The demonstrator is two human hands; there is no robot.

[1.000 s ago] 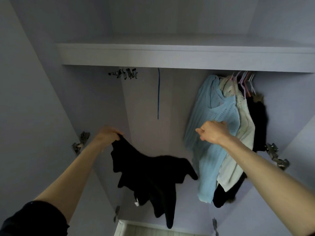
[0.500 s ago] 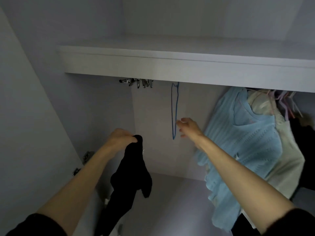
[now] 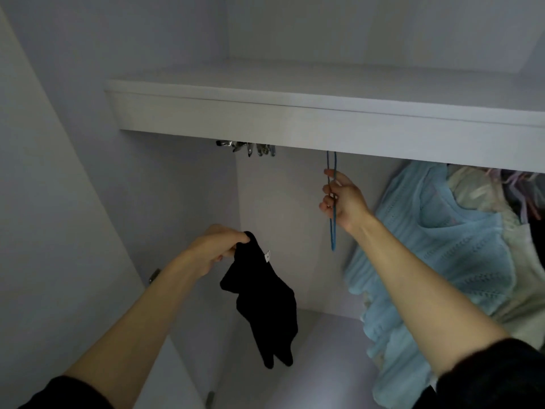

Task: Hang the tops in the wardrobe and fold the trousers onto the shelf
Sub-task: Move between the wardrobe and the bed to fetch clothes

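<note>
Since half a second ago the right hand [image 3: 342,199] has risen from beside the blue hanger [image 3: 332,219] and closed on it, fingers wrapped round the thin wire just under the shelf [image 3: 295,119]; the black top [image 3: 262,299], bunched before, now hangs a little longer from the left hand [image 3: 218,246]. Left hand is clamped on the top's upper edge, thumb and fingers pinched together, cloth dangling free below with nothing under it. Label: small white tag [image 3: 267,256] at the top's upper edge, too small to read; no other writing seen. Hanger hangs edge-on from under the shelf, near mid-width; its hook and the rail are hidden by the shelf's front edge. Left of it, a cluster of metal clips [image 3: 247,147] just under the shelf, apart from the hanger. Right: pale blue knit [image 3: 442,255] on the rail, with a cream garment [image 3: 525,278] and darker clothes behind it, pink hangers [image 3: 522,196] above. Right forearm crosses in front of the knit's left edge. Open room: bare back wall [image 3: 280,231] between clips and knit, around the hanger. Left side wall [image 3: 88,202] is bare, with a hinge [image 3: 154,276] low down. Shelf top holds nothing visible.
</note>
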